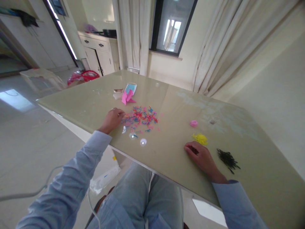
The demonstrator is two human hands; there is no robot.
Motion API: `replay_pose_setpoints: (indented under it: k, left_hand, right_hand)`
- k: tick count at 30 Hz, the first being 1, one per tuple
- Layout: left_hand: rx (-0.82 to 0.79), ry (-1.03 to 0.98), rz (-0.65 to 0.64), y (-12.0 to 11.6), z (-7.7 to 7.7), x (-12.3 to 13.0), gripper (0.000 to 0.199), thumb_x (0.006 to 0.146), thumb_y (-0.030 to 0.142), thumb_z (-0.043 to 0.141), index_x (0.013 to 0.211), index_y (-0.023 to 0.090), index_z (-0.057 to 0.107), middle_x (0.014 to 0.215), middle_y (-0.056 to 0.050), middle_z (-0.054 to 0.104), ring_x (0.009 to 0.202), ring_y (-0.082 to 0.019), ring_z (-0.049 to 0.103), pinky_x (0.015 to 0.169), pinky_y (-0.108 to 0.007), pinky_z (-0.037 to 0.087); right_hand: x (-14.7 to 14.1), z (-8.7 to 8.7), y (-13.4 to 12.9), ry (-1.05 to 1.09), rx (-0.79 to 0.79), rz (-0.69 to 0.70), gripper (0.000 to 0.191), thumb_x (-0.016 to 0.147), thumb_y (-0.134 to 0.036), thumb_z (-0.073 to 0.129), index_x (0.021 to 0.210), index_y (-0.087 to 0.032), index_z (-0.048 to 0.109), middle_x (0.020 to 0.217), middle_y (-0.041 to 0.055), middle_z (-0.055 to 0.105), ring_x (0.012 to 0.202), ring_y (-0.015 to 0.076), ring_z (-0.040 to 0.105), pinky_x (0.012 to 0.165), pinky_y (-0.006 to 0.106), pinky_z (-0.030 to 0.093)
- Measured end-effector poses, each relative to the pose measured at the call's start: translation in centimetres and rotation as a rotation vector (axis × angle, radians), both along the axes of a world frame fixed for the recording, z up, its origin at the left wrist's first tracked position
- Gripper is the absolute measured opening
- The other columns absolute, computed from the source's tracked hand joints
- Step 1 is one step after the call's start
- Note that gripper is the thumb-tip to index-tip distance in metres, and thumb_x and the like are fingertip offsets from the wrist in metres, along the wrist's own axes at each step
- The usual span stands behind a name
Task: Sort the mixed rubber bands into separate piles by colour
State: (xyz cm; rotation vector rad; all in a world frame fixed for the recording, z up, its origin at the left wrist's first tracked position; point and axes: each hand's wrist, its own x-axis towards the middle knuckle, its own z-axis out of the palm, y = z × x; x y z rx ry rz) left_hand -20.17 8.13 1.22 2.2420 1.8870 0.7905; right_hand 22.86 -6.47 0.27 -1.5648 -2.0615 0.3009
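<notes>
A loose spread of small pink, red and blue pieces [143, 117] lies on the glossy table [166, 159]. My left hand [112, 119] is at its left edge, fingers pressed together at the pieces; what they hold, if anything, is too small to make out. My right hand [200, 157] rests on the table with curled fingers, just below a yellow pile [200, 138]; its fingertips show no clear object. To its right is a pile of black strips [228, 159]. A small pink clump [193, 123] sits above the yellow pile.
Behind the mixed pieces are a pink folded paper [127, 97], a blue mask [131, 88] and a small clear bag [117, 95]. Two small clear discs [143, 142] lie near the front edge. A cable [28, 194] runs at the lower left.
</notes>
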Motion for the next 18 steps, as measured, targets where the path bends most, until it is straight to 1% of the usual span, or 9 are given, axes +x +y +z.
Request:
replay_pose_setpoints:
  k: [2, 5, 9, 11, 13, 16, 17, 18]
  left_hand:
    - [0.04, -0.057, -0.01, -0.4, 0.1, 0.1, 0.031, 0.085, 0.032, 0.049, 0.085, 0.014, 0.074, 0.085, -0.012, 0.071, 0.082, -0.024, 0.063, 0.077, -0.034, 0.048]
    - [0.084, -0.137, -0.028, -1.2, 0.7, 0.4, 0.03, 0.084, 0.034, 0.05, 0.083, 0.014, 0.073, 0.084, -0.011, 0.07, 0.08, -0.023, 0.062, 0.076, -0.033, 0.047]
    - [0.079, -0.276, -0.047, -2.4, 2.0, 1.5, 0.03, 0.083, 0.037, 0.053, 0.082, 0.014, 0.072, 0.081, -0.009, 0.068, 0.073, -0.019, 0.058, 0.071, -0.03, 0.045]
    - [0.031, -0.409, -0.063, -3.1, 2.5, 2.4, 0.03, 0.081, 0.04, 0.057, 0.082, 0.014, 0.071, 0.077, -0.006, 0.067, 0.067, -0.016, 0.055, 0.065, -0.028, 0.043]
    - [-0.051, -0.597, -0.099, -4.0, 3.0, 3.6, 0.031, 0.079, 0.043, 0.061, 0.082, 0.014, 0.069, 0.07, -0.002, 0.063, 0.061, -0.013, 0.051, 0.059, -0.025, 0.039]
    - [-0.21, -0.875, -0.243, -5.8, 3.7, 6.2, 0.033, 0.079, 0.048, 0.066, 0.075, 0.015, 0.064, 0.058, 0.003, 0.052, 0.053, -0.009, 0.043, 0.052, -0.022, 0.032]
    - [-0.275, -0.948, -0.315, -6.4, 4.0, 7.2, 0.035, 0.08, 0.049, 0.067, 0.071, 0.016, 0.06, 0.055, 0.004, 0.049, 0.052, -0.008, 0.041, 0.052, -0.022, 0.032]
    - [-0.327, -1.038, -0.358, -7.2, 4.3, 8.3, 0.036, 0.081, 0.049, 0.067, 0.07, 0.016, 0.059, 0.055, 0.005, 0.048, 0.052, -0.008, 0.041, 0.052, -0.022, 0.032]
  right_hand:
    - [0.0, 0.0, -0.1, 0.004, -0.006, 0.002, 0.021, 0.092, -0.036, 0.054, 0.085, -0.021, 0.066, 0.079, 0.0037, 0.068, 0.068, 0.0183, 0.061, 0.065, 0.03, 0.048]
    - [0.0, 0.0, -0.1, 0.006, -0.014, 0.005, 0.021, 0.092, -0.036, 0.053, 0.086, -0.021, 0.066, 0.08, 0.004, 0.068, 0.069, 0.0184, 0.061, 0.066, 0.03, 0.048]
    - [0.0, 0.0, 0.0, 0.011, -0.006, 0.005, 0.022, 0.092, -0.037, 0.053, 0.085, -0.02, 0.065, 0.08, 0.0045, 0.068, 0.07, 0.0187, 0.061, 0.066, 0.031, 0.048]
    - [0.0, 0.0, 0.0, 0.013, -0.007, 0.002, 0.021, 0.092, -0.036, 0.053, 0.085, -0.02, 0.065, 0.079, 0.0047, 0.067, 0.069, 0.0188, 0.06, 0.066, 0.031, 0.048]
    - [0.0, -0.1, 0.0, 0.014, -0.007, 0.001, 0.02, 0.092, -0.035, 0.053, 0.086, -0.02, 0.065, 0.079, 0.0046, 0.067, 0.07, 0.0188, 0.06, 0.066, 0.031, 0.048]
    - [0.1, -0.3, 0.0, 0.019, 0.002, 0.009, 0.017, 0.092, -0.033, 0.054, 0.087, -0.02, 0.065, 0.08, 0.0044, 0.067, 0.071, 0.0185, 0.06, 0.068, 0.031, 0.047]
    - [0.0, -0.3, 0.0, 0.02, 0.003, 0.011, 0.017, 0.092, -0.032, 0.054, 0.088, -0.02, 0.065, 0.081, 0.0044, 0.067, 0.072, 0.0183, 0.06, 0.068, 0.03, 0.047]
    - [0.0, -0.4, 0.0, 0.018, 0.004, 0.01, 0.016, 0.092, -0.031, 0.055, 0.087, -0.02, 0.065, 0.08, 0.0043, 0.066, 0.071, 0.0182, 0.06, 0.068, 0.03, 0.046]
